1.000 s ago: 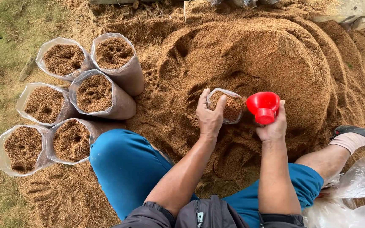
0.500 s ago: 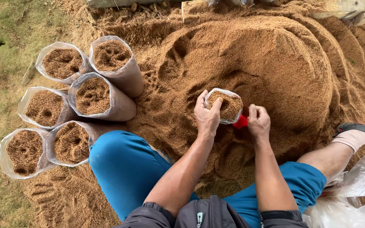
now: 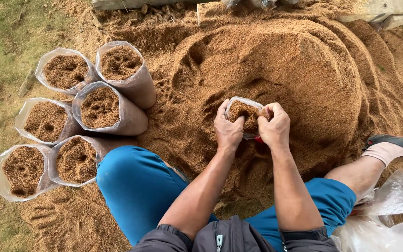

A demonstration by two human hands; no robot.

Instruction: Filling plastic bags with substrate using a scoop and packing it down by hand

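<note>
A small clear plastic bag [image 3: 244, 112] filled with brown sawdust stands in the big sawdust heap [image 3: 304, 70] in front of me. My left hand [image 3: 227, 128] grips the bag's left rim. My right hand [image 3: 274, 126] grips its right rim, fingers pressing on the fill. A sliver of a red scoop [image 3: 258, 139] shows under my right hand, lying on the heap between my wrists.
Several filled clear bags [image 3: 113, 100] stand upright in a cluster at the left, on sawdust beside grass [image 3: 1, 28]. My legs in blue shorts [image 3: 136, 186] straddle the heap, a sandalled foot [image 3: 392, 144] at right. Crumpled empty plastic bags [image 3: 392, 210] lie at lower right.
My right hand lowered the red scoop, set it down beside the bag, and moved onto the bag's right rim. The left hand stayed on the left rim.
</note>
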